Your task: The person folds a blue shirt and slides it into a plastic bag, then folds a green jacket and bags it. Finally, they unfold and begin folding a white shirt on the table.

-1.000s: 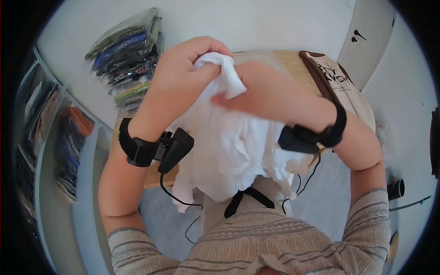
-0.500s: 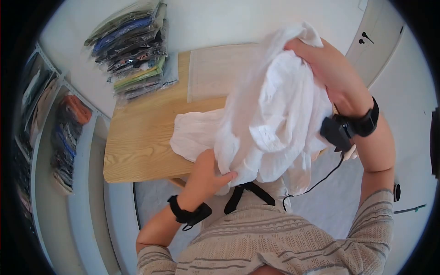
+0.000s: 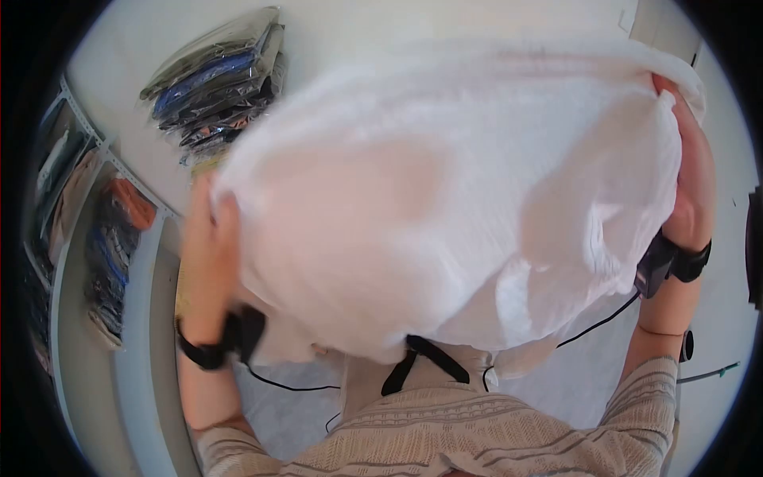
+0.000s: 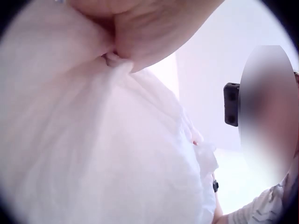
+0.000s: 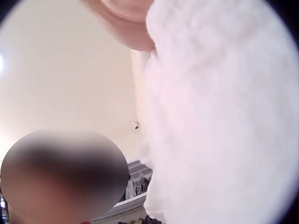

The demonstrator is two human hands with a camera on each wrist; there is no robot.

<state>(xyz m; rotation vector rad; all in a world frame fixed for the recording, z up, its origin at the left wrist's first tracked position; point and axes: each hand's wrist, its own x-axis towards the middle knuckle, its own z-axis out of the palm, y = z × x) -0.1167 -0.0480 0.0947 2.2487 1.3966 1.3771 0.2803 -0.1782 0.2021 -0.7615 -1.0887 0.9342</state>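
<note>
A thin white garment (image 3: 445, 222) hangs spread wide between my two hands in the head view, blurred by motion along its upper left. My left hand (image 3: 211, 254) grips its left edge. At the far upper right, my right hand (image 3: 690, 175) holds the other end, fingers partly hidden behind the fabric. In the left wrist view the cloth (image 4: 93, 154) bunches into folds where the left hand (image 4: 154, 32) pinches it. The right wrist view has the fabric (image 5: 215, 116) falling straight down beside the right hand (image 5: 133, 23).
Clothes in clear bags form a tall stack (image 3: 222, 87) behind the left hand. Shelves (image 3: 60, 270) with more bagged clothes line the left side. The spread garment hides nearly all of the wooden table. A black cable (image 3: 600, 322) trails from the right wrist camera.
The bunched garment has been pulled out wide. My left hand has moved up and left from near the waist with its edge; my right hand has moved right and slightly down.
</note>
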